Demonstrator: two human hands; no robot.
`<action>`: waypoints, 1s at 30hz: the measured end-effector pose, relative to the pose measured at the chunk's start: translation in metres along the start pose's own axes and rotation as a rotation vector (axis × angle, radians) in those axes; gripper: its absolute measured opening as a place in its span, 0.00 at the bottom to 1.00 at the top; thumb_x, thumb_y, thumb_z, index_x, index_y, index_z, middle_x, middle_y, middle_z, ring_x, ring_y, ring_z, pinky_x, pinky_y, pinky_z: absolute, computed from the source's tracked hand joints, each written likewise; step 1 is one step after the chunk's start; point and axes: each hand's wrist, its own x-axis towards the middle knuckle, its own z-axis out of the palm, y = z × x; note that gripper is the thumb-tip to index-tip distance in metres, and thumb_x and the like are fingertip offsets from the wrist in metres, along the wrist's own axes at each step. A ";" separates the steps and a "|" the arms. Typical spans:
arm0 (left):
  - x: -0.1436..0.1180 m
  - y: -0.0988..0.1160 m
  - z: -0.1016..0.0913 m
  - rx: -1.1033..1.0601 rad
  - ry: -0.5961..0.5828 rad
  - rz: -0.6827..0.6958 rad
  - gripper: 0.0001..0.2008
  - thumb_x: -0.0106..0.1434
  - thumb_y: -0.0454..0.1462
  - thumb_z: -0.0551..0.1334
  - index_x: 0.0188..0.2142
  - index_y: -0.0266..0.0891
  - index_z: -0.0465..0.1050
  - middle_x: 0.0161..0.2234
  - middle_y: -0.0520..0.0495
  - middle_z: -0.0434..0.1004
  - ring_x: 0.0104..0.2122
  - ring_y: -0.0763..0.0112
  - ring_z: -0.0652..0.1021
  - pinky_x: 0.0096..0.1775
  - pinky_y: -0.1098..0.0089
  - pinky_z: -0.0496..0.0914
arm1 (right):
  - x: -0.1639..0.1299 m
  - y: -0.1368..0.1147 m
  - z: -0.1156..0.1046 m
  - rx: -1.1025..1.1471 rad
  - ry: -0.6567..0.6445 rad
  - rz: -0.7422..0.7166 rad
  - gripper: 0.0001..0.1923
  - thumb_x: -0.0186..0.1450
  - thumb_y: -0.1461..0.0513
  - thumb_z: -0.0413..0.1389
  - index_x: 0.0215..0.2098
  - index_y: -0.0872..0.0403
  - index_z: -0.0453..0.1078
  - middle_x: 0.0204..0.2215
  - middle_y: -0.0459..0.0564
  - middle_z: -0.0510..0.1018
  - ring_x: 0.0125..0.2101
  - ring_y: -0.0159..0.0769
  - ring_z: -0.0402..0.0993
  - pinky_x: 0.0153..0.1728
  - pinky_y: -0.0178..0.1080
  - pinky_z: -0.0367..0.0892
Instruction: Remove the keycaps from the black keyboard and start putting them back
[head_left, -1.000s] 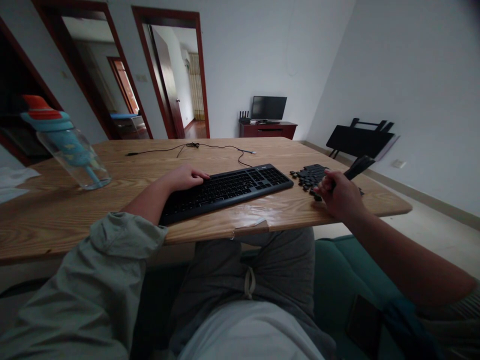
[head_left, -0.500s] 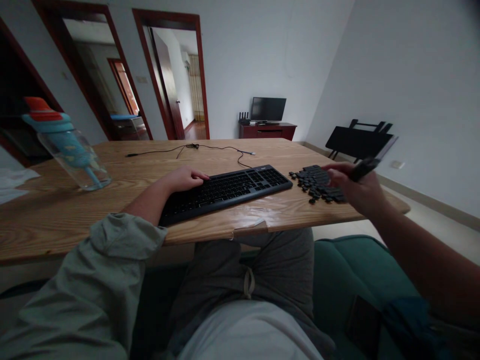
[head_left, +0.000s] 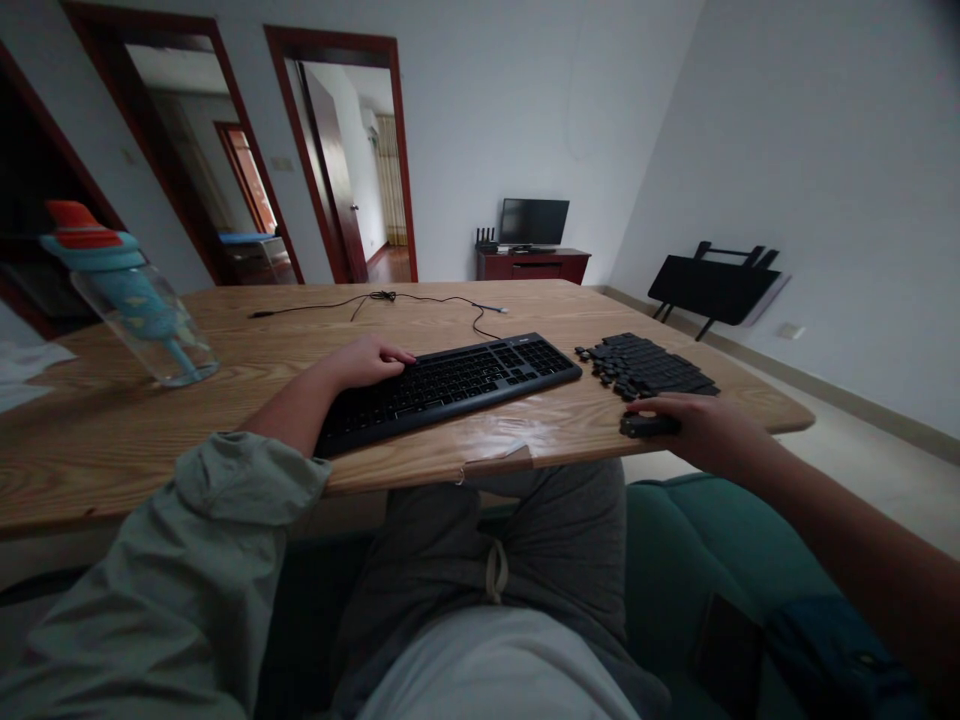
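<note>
Right hand [head_left: 694,425] down on the near right corner of the wooden table [head_left: 300,380], fingers curled around a small dark tool [head_left: 649,426] that lies flat under them; grasping it, palm down. Half a second ago this hand was raised above the loose keycaps with the same dark object sticking up and out toward the wall; a second ago it was over the pile's near edge. Now it has come back toward the body and lowered to the tabletop, just this side of the pile.

Left hand [head_left: 367,360] unchanged across all three frames: resting relaxed on the left end of the keyboard [head_left: 450,385], fingers spread loosely over the keys, gripping nothing.

Tool: long axis runs roughly left-right along the table edge, its exposed end pointing left toward the keyboard. The other end is hidden under the hand. Black, blunt, short; finer detail too dark to make out.

Keycaps [head_left: 645,365]: black, heaped and partly laid in rows, right of the keyboard, just beyond the right hand, not touching it as far as can be seen.

Keyboard: black, full-size, long axis slanting from near-left to far-right. Its cable [head_left: 420,298] trails across the far table.

Clear water bottle [head_left: 127,300] with blue lid, orange cap, at far left.
</note>
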 end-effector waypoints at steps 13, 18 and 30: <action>0.002 -0.005 0.001 -0.005 -0.011 0.035 0.22 0.57 0.44 0.60 0.49 0.45 0.83 0.53 0.50 0.80 0.52 0.59 0.80 0.57 0.68 0.69 | -0.014 -0.001 -0.002 -0.081 -0.007 0.028 0.20 0.61 0.60 0.59 0.50 0.44 0.81 0.46 0.54 0.83 0.42 0.58 0.81 0.39 0.52 0.75; 0.000 -0.002 0.000 -0.015 -0.005 0.034 0.22 0.57 0.45 0.60 0.48 0.45 0.83 0.52 0.50 0.81 0.53 0.59 0.79 0.58 0.66 0.68 | -0.010 0.003 -0.004 -0.126 -0.066 0.060 0.24 0.61 0.57 0.58 0.56 0.44 0.77 0.50 0.55 0.81 0.45 0.62 0.79 0.40 0.54 0.75; -0.001 0.000 -0.001 -0.026 -0.020 0.007 0.22 0.57 0.46 0.61 0.48 0.45 0.82 0.54 0.49 0.80 0.53 0.60 0.79 0.58 0.66 0.68 | -0.001 0.006 -0.005 -0.161 -0.106 0.093 0.28 0.62 0.53 0.58 0.60 0.46 0.73 0.51 0.56 0.80 0.46 0.61 0.79 0.40 0.57 0.76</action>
